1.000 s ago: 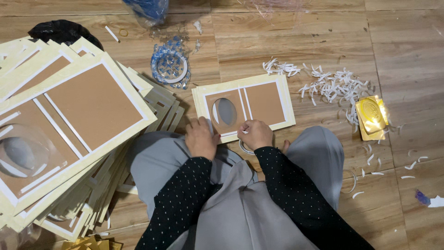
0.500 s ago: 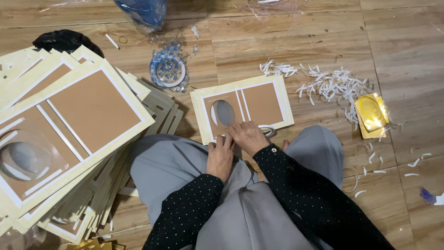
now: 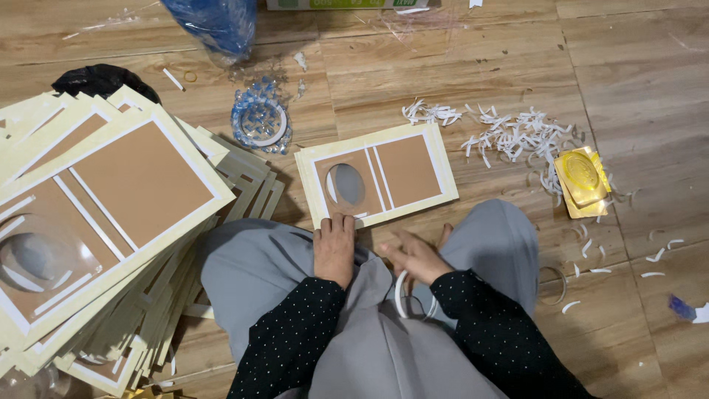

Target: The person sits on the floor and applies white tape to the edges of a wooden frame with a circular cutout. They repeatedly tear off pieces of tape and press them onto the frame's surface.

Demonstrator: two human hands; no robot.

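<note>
Head | wooden floor (image 3: 458,66) strewn with paper strips (image 3: 517,137) | left hand (image 3: 334,247) fingers pressed on card (image 3: 377,181) | right hand (image 3: 415,256) blurred, cannot tell

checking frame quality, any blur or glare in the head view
Head view: the right hand is motion-blurred, the left hand is sharp on the cream and brown cardboard frame; soft glare on the gold foil packet; even light, with a shadow beside the cardboard stack.

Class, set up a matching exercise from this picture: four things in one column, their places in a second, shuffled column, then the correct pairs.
Things:
1. card frame
2. gold packet
3. stack of frames
4. left hand

Places:
A. right of the white paper scraps
B. piled at the person's left
C. on the single frame's near edge
D. flat on the floor before the knees

Pairs: 1-D, 2-A, 3-B, 4-C
</note>
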